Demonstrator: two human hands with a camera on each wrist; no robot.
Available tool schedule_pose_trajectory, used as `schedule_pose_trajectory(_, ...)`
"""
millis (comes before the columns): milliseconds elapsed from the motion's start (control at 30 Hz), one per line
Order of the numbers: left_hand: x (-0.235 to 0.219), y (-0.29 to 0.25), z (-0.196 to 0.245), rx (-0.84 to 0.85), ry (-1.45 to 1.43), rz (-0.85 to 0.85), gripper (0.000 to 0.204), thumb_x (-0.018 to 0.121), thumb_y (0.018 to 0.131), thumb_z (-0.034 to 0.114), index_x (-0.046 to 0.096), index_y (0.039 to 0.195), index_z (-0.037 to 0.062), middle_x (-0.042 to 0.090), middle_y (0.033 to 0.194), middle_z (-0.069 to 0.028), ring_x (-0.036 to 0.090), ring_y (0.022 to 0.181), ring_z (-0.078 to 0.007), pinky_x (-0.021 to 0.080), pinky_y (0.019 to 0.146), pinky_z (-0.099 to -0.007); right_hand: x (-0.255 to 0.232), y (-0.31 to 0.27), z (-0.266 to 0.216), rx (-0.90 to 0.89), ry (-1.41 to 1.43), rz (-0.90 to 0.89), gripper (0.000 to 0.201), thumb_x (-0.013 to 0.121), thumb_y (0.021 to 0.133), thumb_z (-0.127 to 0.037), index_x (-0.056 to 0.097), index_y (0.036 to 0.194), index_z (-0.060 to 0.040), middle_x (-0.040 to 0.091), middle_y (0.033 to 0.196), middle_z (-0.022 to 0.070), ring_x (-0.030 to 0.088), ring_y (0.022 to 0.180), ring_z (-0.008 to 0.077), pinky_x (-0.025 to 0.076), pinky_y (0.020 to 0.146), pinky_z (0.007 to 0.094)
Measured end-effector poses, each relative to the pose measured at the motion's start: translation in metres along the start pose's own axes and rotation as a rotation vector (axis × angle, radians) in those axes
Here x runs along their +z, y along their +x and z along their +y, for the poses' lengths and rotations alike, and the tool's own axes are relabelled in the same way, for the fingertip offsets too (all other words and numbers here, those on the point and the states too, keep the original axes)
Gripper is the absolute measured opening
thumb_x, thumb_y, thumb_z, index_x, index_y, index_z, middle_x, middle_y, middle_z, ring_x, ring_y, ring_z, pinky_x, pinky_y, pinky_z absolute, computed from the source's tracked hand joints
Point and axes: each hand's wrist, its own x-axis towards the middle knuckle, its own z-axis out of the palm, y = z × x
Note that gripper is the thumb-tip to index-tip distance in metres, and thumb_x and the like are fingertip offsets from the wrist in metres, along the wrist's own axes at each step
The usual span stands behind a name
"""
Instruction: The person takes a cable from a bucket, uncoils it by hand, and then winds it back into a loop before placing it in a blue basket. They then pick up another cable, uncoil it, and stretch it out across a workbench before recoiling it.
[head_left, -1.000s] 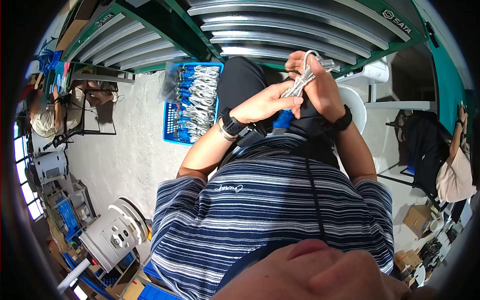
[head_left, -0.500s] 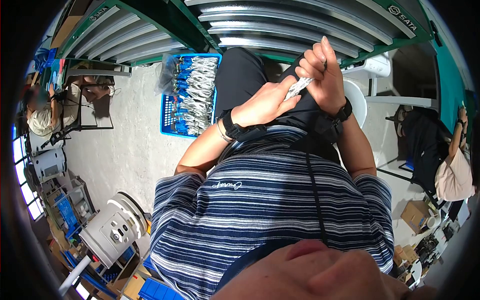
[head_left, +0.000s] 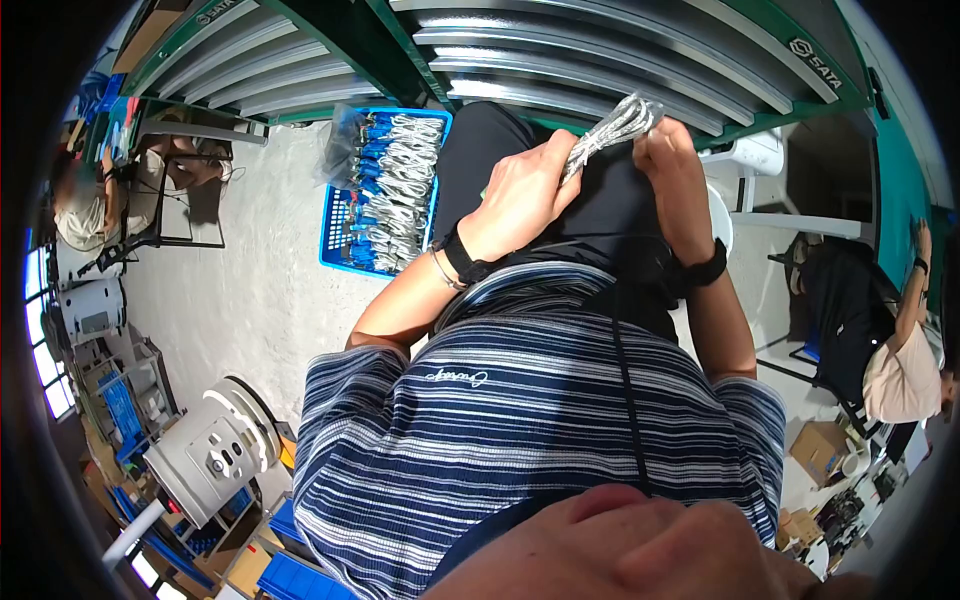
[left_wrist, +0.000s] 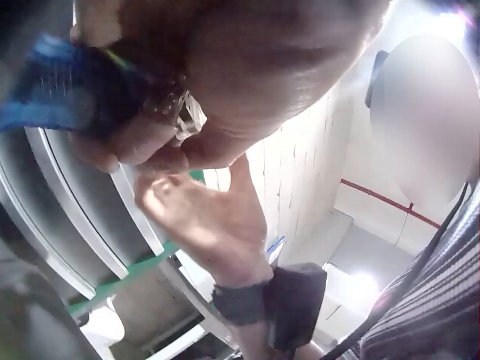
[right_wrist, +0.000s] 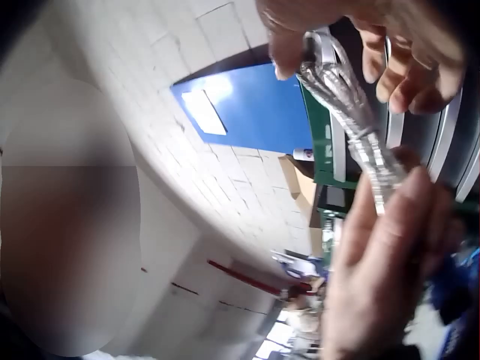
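From here, the left hand (head_left: 515, 205) grips the silvery cable bundle (head_left: 618, 125) low down, seemingly to keep its strands gathered, its loops jutting beyond that hand beside the right hand (head_left: 682, 185), fingers bent, though whether they pinch it I can't tell.

Shirt (head_left: 540, 430): navy and white stripes all over, short sleeves!
Lettering (head_left: 457, 378): white looping script across the chest.
Cord (head_left: 626, 395): dark, thin, running right of the lettering.
Trousers (head_left: 485, 150): black, out beyond the lettering.
Left wrist: black band (head_left: 463, 256), slim bracelet (head_left: 446, 270).
Right wrist: black strap (left_wrist: 238, 301), boxy black module (left_wrist: 297, 307).
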Motion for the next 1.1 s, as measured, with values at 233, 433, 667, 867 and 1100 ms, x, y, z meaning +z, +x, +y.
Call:
schedule_pose_trajectory(233,0.012,0.001,-0.005,0.073,0.198,-0.014,0.033,0.064,0.079,0.005,0.047,0.108,0.0024,0.06,0.082,-0.017,0.061,0.076,-0.0383,0.049,0.064,-0.0456,0.028,-0.015,0.005,-0.096,-0.295,-0.026,0.012,0.068,0.09,-0.009,0.065,0.096,0.0002,0.066,0.084,-0.0012,0.056,0.075,0.0025,0.043,0.067,0.0191)
schedule_pose_trajectory(433,0.021,-0.003,-0.008,0.072,0.314,-0.027,0.036,0.061,0.077,0.002,0.047,0.109,0.0006,0.059,0.085,-0.0161,0.061,0.078,-0.0354,0.048,0.068,-0.0447,0.031,-0.007,0.012,-0.041,-0.407,0.074,0.014,0.069,0.09,-0.011,0.067,0.093,0.0021,0.067,0.075,-0.0007,0.056,0.068,0.0027,0.044,0.061,0.02)
schedule_pose_trajectory(667,0.017,-0.002,-0.003,0.042,0.358,-0.031,0.026,0.059,0.079,0.004,0.047,0.101,0.0017,0.059,0.083,-0.0168,0.06,0.077,-0.0363,0.048,0.068,-0.0454,0.029,-0.002,0.016,-0.137,-0.458,0.081,0.015,0.071,0.087,-0.013,0.069,0.089,0.0017,0.07,0.076,0.0029,0.057,0.068,0.0021,0.045,0.061,0.0211)
schedule_pose_trajectory(867,0.006,0.0,-0.004,0.048,0.301,-0.04,0.022,0.061,0.081,0.008,0.046,0.096,0.0037,0.059,0.079,-0.0167,0.062,0.074,-0.039,0.048,0.063,-0.0487,0.03,-0.001,-0.002,-0.566,-0.94,0.061,0.008,0.073,0.077,-0.01,0.066,0.076,-0.0058,0.062,0.07,0.0084,0.06,0.059,0.024,0.047,0.054,0.0319)
schedule_pose_trajectory(1100,-0.019,0.007,-0.005,0.004,0.313,-0.334,0.022,0.065,0.084,0.019,0.052,0.094,0.0049,0.063,0.071,-0.0191,0.064,0.073,-0.0404,0.049,0.062,-0.051,0.026,0.008,-0.027,-0.899,-1.383,-0.309,0.01,0.071,0.074,-0.011,0.062,0.076,-0.0086,0.059,0.074,0.0044,0.061,0.073,0.0235,0.05,0.063,0.0355)
